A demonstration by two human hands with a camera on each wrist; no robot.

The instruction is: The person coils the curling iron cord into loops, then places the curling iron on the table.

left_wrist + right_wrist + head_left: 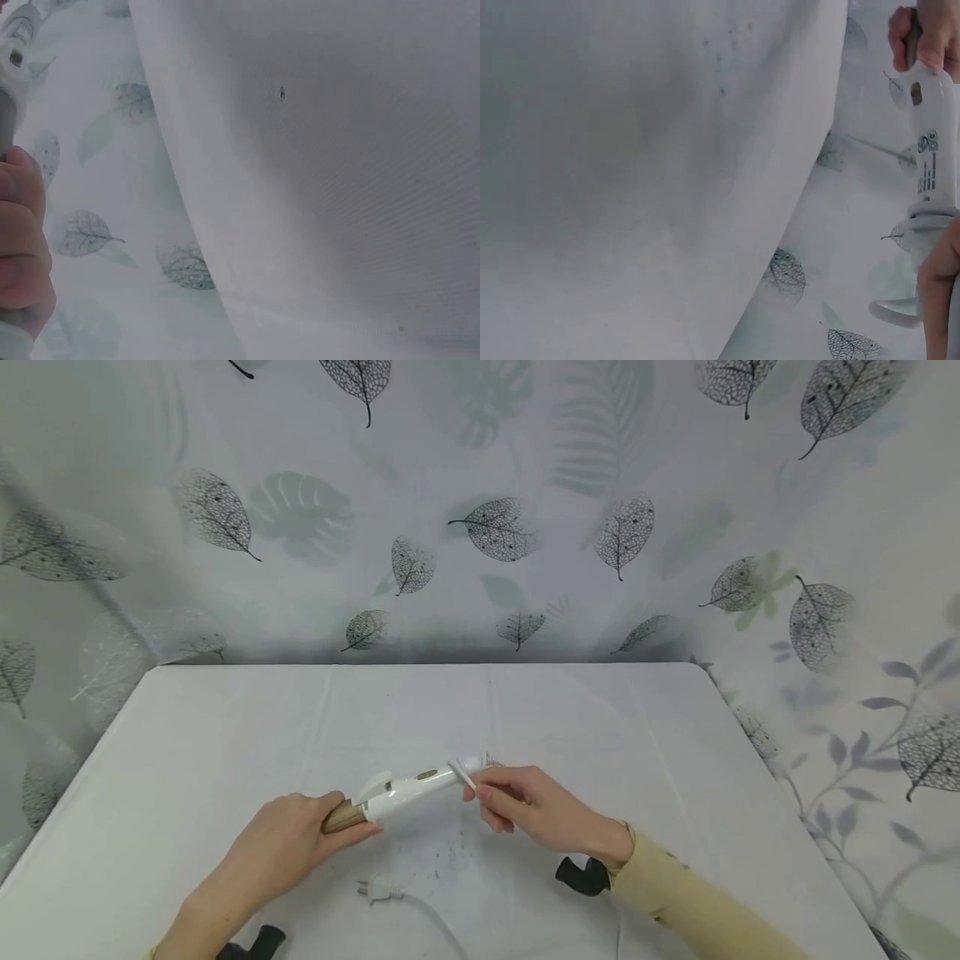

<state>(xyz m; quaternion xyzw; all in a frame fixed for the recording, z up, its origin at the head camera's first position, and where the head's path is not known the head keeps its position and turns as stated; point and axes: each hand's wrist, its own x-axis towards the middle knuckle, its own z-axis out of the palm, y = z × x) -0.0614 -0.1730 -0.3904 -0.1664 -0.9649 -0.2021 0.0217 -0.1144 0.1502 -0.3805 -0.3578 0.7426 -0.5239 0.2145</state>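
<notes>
A white-handled curling iron [408,791] is held aslant above the table, with a white lever and a brown barrel. At its brown end, my left hand [296,835] grips the barrel, thumb along the near side. My right hand [525,802] is at the opposite end, thumb and fingers pinching a slim white piece there. Printed text shows on the white handle in the right wrist view, with a pale loop [896,313] near the right hand. The left wrist view catches curled left fingers [19,225] at its edge. Thin dark lines beside the right fingers are unclear.
A white power plug [377,892] lies on the white table [225,735], its cord [435,914] running to the near edge. Small dark specks mark the tabletop. Leaf-patterned cloth [465,468] hangs behind and at both sides. Black pieces [583,877] sit by both wrists.
</notes>
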